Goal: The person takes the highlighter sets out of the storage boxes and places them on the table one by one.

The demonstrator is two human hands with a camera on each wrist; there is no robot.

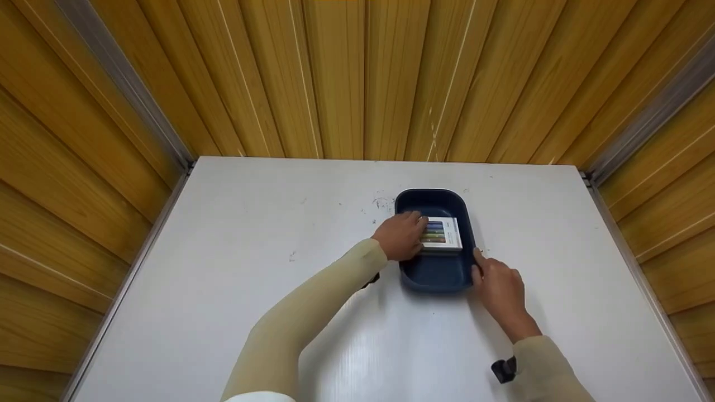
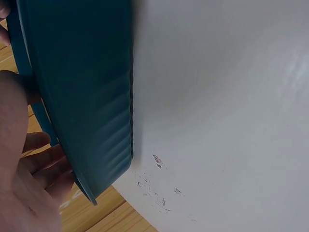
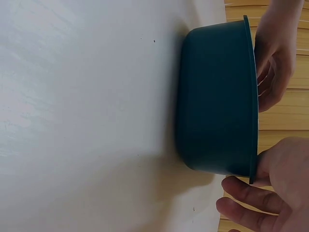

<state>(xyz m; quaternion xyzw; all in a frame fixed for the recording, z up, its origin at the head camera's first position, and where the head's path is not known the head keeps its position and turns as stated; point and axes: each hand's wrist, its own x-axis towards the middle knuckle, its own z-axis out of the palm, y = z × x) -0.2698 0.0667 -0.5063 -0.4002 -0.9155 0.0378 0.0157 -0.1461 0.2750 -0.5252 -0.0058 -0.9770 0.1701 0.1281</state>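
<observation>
- Locate the box point(image 1: 441, 234) inside the bin point(image 1: 435, 288), printed face up, coloured strips showing; you cannot tell whether it touches the floor of the bin
- Note the grip: your left hand point(image 1: 399, 237) holds the left end of the box, thumb on the near edge, fingers on the far edge
- Note the second grip: your right hand point(image 1: 500, 287) pinches the rim point(image 3: 257, 116) of the bin near its near right corner
- Treat the box as light, probably thin card; it likely dents if squeezed at the middle, so hold it by its opposite edges
- Treat the bin as stiff, light and smooth, probably plastic; hold it by the rim, as it likely slides on the table point(image 1: 279, 212)
- Allow for the bin walls, which surround the box and limit finger room
- Observe dark marks point(image 1: 382, 202) beside the bin and the panelled wall point(image 1: 335, 78) beyond the table
</observation>
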